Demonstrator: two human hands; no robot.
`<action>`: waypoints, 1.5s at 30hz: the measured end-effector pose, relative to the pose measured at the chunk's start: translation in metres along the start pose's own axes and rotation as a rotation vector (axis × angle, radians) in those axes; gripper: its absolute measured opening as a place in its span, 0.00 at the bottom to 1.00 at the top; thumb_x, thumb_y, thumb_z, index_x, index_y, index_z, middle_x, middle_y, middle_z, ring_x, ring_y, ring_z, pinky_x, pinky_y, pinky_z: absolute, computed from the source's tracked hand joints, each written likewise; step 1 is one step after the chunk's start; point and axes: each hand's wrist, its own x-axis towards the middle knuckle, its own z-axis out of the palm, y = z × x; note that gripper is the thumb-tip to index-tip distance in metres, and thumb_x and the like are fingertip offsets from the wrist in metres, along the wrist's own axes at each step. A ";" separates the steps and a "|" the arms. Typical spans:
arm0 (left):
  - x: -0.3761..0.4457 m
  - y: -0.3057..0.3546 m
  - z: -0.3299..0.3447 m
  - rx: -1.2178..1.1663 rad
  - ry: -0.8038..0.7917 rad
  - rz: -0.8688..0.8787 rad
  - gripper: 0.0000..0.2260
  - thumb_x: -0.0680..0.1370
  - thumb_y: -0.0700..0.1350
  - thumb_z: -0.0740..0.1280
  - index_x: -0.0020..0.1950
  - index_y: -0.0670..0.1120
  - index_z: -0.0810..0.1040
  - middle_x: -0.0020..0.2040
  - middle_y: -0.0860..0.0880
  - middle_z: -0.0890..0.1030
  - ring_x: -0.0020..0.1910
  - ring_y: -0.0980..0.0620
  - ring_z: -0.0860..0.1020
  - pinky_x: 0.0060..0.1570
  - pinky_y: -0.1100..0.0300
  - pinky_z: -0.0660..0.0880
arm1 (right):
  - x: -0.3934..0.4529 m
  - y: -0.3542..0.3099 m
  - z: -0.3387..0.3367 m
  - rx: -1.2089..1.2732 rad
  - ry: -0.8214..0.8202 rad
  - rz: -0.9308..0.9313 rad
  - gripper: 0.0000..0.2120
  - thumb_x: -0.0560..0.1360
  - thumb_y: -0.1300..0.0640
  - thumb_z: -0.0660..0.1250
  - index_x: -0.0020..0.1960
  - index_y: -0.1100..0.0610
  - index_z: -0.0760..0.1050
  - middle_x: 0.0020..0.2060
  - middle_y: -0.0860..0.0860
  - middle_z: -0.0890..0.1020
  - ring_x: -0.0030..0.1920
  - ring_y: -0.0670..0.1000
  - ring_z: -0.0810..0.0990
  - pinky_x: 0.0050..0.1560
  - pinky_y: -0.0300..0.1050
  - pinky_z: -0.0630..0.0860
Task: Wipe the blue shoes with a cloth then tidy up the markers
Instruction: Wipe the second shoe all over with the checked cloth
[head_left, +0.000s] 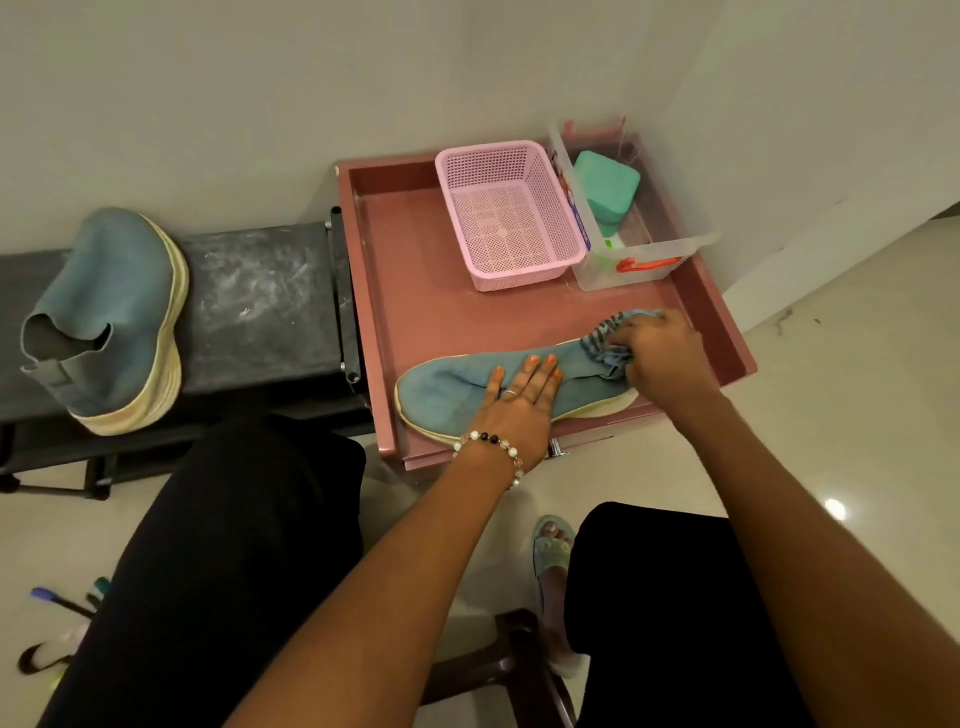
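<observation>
A blue knit shoe (441, 387) with a cream sole lies on its side along the front of the pink tray-like table (415, 291). My left hand (514, 402) presses flat on its middle with straight fingers. My right hand (662, 358) grips a bunched blue striped cloth (605, 332) against the shoe's heel end. The second blue shoe (111, 317) rests on the black bench (260, 306) at the left. Several markers (62, 603) lie on the floor at the lower left, partly hidden by my leg.
A pink mesh basket (511, 213) stands at the back of the pink table. Beside it is a clear plastic box (631, 260) holding a teal case (605, 189). White walls close the back and right. My legs and a dark stool (511, 660) fill the foreground.
</observation>
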 end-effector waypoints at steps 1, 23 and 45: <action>-0.001 0.000 0.000 -0.001 -0.001 0.000 0.30 0.80 0.38 0.51 0.78 0.44 0.39 0.78 0.48 0.37 0.77 0.48 0.38 0.72 0.45 0.37 | 0.002 -0.015 -0.001 -0.039 0.030 0.016 0.17 0.75 0.61 0.56 0.58 0.59 0.78 0.56 0.58 0.78 0.61 0.62 0.71 0.59 0.55 0.71; 0.002 -0.003 0.000 0.010 -0.034 0.019 0.30 0.80 0.36 0.50 0.78 0.44 0.37 0.78 0.48 0.36 0.77 0.49 0.37 0.72 0.45 0.37 | 0.005 -0.002 0.000 -0.059 0.020 0.042 0.12 0.76 0.59 0.64 0.58 0.61 0.76 0.55 0.58 0.79 0.56 0.58 0.75 0.54 0.48 0.73; -0.059 -0.062 -0.004 0.225 0.061 -0.154 0.53 0.73 0.56 0.69 0.74 0.46 0.27 0.76 0.42 0.33 0.77 0.44 0.39 0.74 0.45 0.43 | -0.108 -0.003 -0.033 1.985 0.116 0.742 0.06 0.76 0.66 0.64 0.51 0.66 0.78 0.44 0.59 0.83 0.39 0.55 0.83 0.37 0.47 0.80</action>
